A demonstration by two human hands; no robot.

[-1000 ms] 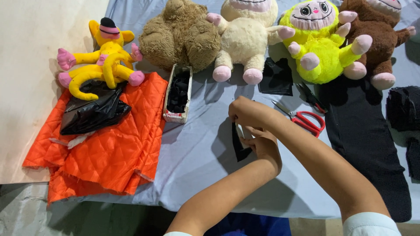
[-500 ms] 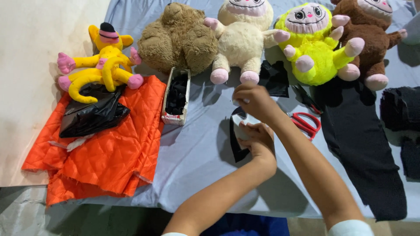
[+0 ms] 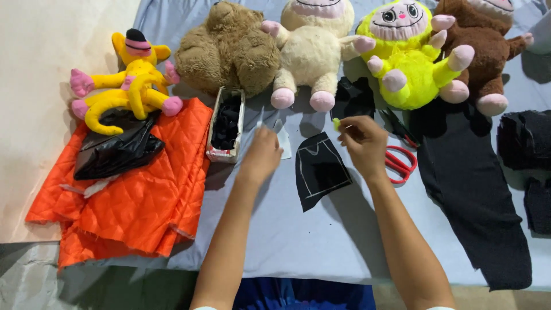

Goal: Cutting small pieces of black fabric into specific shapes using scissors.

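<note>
My left hand [image 3: 263, 154] rests on a small white paper template [image 3: 282, 140] lying on the grey table cover, fingers pinched on its edge. My right hand [image 3: 361, 140] is raised beside it, pinching a small yellow-green piece of chalk [image 3: 337, 123]. Between the two hands lies a black fabric piece [image 3: 319, 169] with chalked outlines on it. Red-handled scissors [image 3: 399, 162] lie just right of my right hand.
Several plush toys line the far side: a yellow one [image 3: 127, 80], a brown bear [image 3: 229, 51], a cream one [image 3: 313, 54], a neon yellow one [image 3: 410, 63], a dark brown one [image 3: 488, 51]. An orange quilted cloth [image 3: 143, 195], a black bag [image 3: 117, 149], a small box [image 3: 225, 123] and black fabric [image 3: 476, 201] also lie here.
The hands were together over the black piece; now they have parted. The left hand moved left with the white template, the right hand lifted right, and the chalked black piece lies uncovered.
</note>
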